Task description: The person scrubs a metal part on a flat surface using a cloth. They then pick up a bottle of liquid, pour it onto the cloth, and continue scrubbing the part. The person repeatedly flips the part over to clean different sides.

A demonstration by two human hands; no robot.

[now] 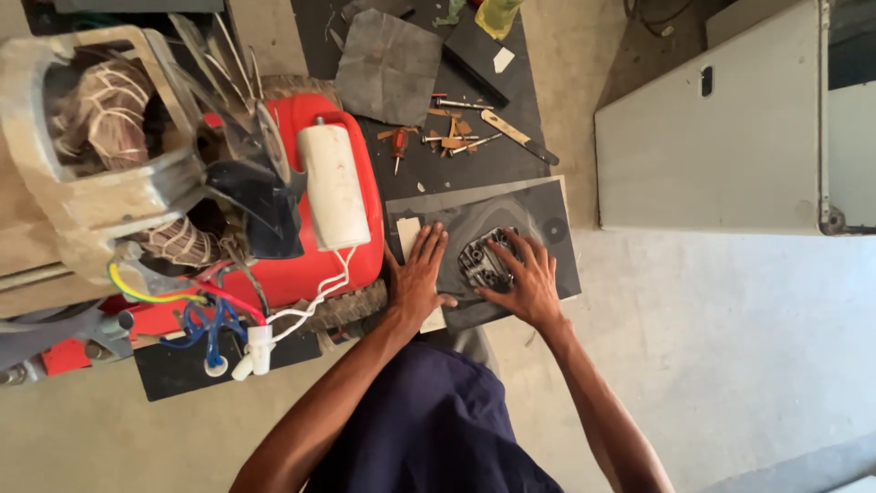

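Pressing flat on a dark grey sheet [538,215] laid on the concrete floor, both hands spread open with fingers splayed, gripping nothing: left hand [420,274] palm-down at the sheet's 9 o'clock edge, partly over a pale card strip [408,236], probably to stop the sheet sliding; right hand [522,278] with fingertips resting on a ribbed grey metal plate [484,260] lying near the sheet's centre, likely steadying it against the surface beneath. Beside the left hand, at 9 o'clock, a red machine body [351,260] carrying a white cylinder [333,183] with white wires trailing down (red, yellow and blue wires further left), and beyond it a pale motor housing [87,146] with copper-coloured windings showing. At 12 o'clock from the hands, a black mat [429,164] holding scattered screwdrivers, bolts and a flat wooden-handled blade [516,135], kept within arm's reach, plus a crumpled grey sheet [388,66]. At 2 o'clock, a large grey cabinet [712,128] with a small dark slot; no readable labels or packages visible anywhere.
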